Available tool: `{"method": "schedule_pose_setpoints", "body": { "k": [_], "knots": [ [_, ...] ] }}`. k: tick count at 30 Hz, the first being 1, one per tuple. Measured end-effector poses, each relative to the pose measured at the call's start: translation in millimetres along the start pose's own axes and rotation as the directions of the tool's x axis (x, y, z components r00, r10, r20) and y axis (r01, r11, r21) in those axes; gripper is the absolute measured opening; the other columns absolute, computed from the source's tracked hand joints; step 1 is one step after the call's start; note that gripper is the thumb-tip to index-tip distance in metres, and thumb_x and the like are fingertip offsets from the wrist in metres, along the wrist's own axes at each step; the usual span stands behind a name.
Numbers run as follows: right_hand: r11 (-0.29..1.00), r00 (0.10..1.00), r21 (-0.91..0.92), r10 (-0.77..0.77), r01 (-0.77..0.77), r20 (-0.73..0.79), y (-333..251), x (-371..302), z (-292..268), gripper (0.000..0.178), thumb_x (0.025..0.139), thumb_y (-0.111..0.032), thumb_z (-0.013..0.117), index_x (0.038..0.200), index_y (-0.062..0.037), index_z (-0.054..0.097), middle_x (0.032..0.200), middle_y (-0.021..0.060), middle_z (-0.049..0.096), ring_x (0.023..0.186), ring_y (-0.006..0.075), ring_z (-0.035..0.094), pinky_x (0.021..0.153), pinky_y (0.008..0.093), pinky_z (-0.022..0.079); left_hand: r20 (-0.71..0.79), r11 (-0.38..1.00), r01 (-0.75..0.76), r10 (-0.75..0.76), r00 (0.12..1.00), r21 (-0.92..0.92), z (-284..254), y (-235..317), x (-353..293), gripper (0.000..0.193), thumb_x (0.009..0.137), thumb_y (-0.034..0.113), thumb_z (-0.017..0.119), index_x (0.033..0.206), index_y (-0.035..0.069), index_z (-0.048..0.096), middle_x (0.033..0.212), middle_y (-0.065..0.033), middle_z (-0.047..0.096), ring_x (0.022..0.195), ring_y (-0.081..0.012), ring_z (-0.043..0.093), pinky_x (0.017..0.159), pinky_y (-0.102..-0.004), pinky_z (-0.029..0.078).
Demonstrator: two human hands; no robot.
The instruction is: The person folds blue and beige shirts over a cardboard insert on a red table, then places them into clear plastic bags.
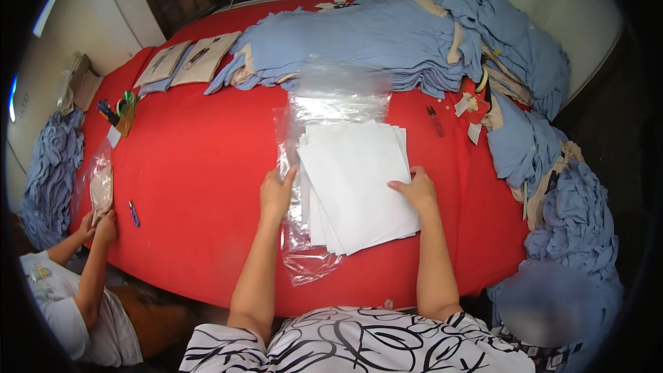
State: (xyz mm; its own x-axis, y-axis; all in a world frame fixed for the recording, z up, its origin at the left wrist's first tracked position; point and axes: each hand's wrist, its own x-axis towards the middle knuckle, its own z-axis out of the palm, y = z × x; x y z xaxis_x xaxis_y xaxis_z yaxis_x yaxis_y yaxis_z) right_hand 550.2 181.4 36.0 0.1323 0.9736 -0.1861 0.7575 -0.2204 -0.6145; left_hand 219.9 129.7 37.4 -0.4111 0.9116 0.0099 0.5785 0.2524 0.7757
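Fanned sheets of white paper (356,186) lie in an uneven stack in front of me, on top of clear plastic bags (338,105). My right hand (419,192) is closed on the stack's right edge, its thumb over the top sheet. At the left edge of the bags is my left hand (276,193), its thumb stretched apart from the fingers. It is beside the paper, touching or very near the plastic; its fingertips are partly hidden.
Blue garments (331,45) are piled along the far side and down the right. Folded beige garments (204,59) lie far left. A pair of thread snips (436,121) is right of the bags. At left, another person's hands (102,224) hold a bagged garment near a blue pen (134,213).
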Motion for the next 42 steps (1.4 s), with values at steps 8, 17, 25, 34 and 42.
{"method": "schedule_pose_setpoints", "body": {
  "k": [8,17,25,34,42],
  "knots": [
    [0.858,0.999,0.51,-0.051,0.052,-0.016,-16,-46,18,0.049,0.072,-0.013,0.081,0.109,0.0079,0.057,0.099,0.0196,0.067,0.085,0.0254,0.067,0.075,0.0362,0.054,0.113,0.992,-0.086,0.096,0.989,-0.088,-8,-34,6,0.043,0.088,0.014,0.062,0.129,0.003,0.055,0.107,-0.0298,0.065,0.103,-0.0419,0.065,0.088,-0.0453,0.049],
    [0.501,0.949,0.818,0.017,-0.281,0.315,27,-90,-5,0.051,0.088,-0.012,0.069,0.129,0.0098,0.047,0.111,0.0193,0.064,0.094,0.0271,0.067,0.084,0.0408,0.056,-0.035,0.882,-0.347,0.355,0.934,-0.318,-11,-59,-24,0.059,0.088,-0.002,0.045,0.144,0.012,0.038,0.104,-0.0292,0.065,0.094,-0.0466,0.065,0.086,-0.05,0.05],
    [0.498,0.994,0.866,-0.074,-0.033,0.08,0,-110,28,0.057,0.084,-0.004,0.068,0.134,0.007,0.043,0.12,0.0192,0.061,0.105,0.0285,0.063,0.091,0.0389,0.053,0.408,0.964,-0.112,0.205,0.89,-0.239,-61,-46,-8,0.062,0.082,0.005,0.053,0.143,0.012,0.045,0.107,-0.027,0.064,0.095,-0.0355,0.066,0.088,-0.0404,0.05],
    [0.283,0.89,0.846,-0.201,0.452,-0.409,-2,-143,-39,0.065,0.083,0.0,0.067,0.142,-0.0024,0.039,0.133,0.0126,0.055,0.119,0.0267,0.055,0.104,0.0395,0.043,0.298,0.729,-0.681,0.668,0.682,-0.075,-128,14,-29,0.12,0.07,0.053,0.081,0.153,0.0,0.013,0.159,-0.027,0.009,0.148,-0.041,0.008,0.118,-0.0524,0.016],
    [0.287,0.817,0.777,-0.344,0.56,-0.463,5,-126,-27,0.068,0.085,0.001,0.07,0.144,-0.0044,0.038,0.139,0.011,0.049,0.127,0.0247,0.048,0.108,0.0417,0.038,0.256,0.522,-0.2,0.672,0.695,-0.829,-70,45,-39,0.072,0.084,0.018,0.074,0.142,0.003,0.034,0.144,-0.0177,0.038,0.126,-0.0273,0.047,0.104,-0.0416,0.04]
  ]
}}
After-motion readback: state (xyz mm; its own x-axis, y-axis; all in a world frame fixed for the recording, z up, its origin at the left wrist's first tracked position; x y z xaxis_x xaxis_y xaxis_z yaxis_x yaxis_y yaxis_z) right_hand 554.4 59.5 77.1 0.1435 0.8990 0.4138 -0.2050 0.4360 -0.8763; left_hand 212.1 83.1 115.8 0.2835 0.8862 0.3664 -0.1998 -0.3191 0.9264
